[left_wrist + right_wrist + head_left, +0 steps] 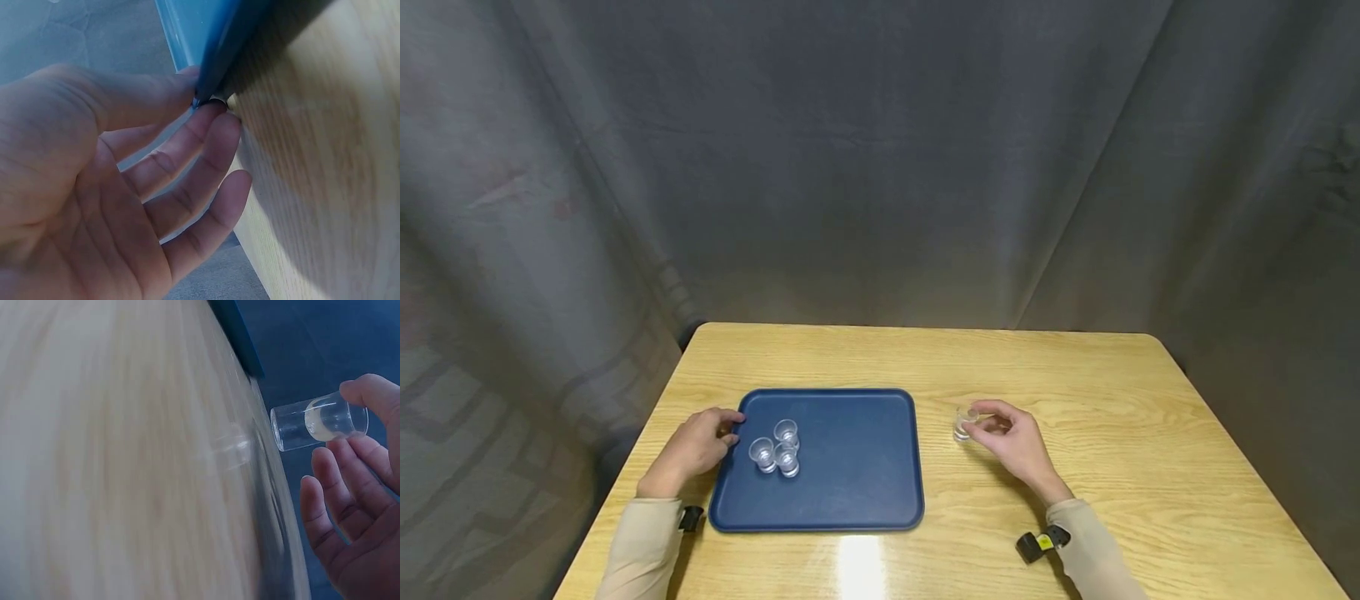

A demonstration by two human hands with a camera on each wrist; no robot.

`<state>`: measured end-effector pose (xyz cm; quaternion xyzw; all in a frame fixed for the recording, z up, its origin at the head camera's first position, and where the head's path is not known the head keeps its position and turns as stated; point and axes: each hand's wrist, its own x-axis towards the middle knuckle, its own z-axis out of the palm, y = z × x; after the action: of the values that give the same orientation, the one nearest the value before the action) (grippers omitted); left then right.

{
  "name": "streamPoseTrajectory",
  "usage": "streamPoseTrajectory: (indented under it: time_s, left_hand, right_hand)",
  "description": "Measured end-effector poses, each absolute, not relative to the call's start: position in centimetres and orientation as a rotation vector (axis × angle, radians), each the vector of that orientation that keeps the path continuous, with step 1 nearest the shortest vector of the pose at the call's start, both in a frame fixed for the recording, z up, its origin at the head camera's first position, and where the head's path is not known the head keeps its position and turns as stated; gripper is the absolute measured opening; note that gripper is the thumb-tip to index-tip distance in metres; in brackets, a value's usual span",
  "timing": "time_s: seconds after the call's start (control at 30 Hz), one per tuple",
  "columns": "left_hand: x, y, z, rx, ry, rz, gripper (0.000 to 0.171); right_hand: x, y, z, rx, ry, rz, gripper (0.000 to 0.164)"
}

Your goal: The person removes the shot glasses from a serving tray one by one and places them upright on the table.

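Note:
My left hand (698,446) is at the left rim of a blue tray (850,500), and in the left wrist view the thumb (156,94) and fingertips pinch the tray's edge (215,62). On the tray's left half, three small clear shot glasses (787,460) stand in a close cluster. To the right of the tray, my right hand (1017,442) pinches another clear shot glass (961,427) near its rim between thumb and fingers. In the right wrist view this shot glass (294,425) shows its thick base close over the table, while the other fingers stay off it.
The wooden table (1112,450) extends right of the tray and in front of it. A dark grey curtain (880,183) hangs behind the table and down both sides. Each wrist carries a small black camera, the right one (1033,546) low beside the sleeve.

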<state>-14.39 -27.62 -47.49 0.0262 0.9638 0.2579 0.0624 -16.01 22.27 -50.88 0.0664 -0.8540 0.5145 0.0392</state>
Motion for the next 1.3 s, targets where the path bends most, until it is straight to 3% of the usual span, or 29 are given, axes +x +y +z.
streamPoseTrajectory:
  time_s: [0.9, 1.3]
  left_hand:
    - [-14.5, -27.7, -47.2, 0.044, 2.877, 0.788, 0.035]
    - [-14.6, -27.8, -47.4, 0.062, 2.879, 0.794, 0.035]
  right_hand:
    - [-16.2, 31.1, -49.7, -0.064, -2.661, 1.361, 0.045]
    - [-15.8, 32.0, -49.9, -0.089, -2.647, 1.405, 0.047]
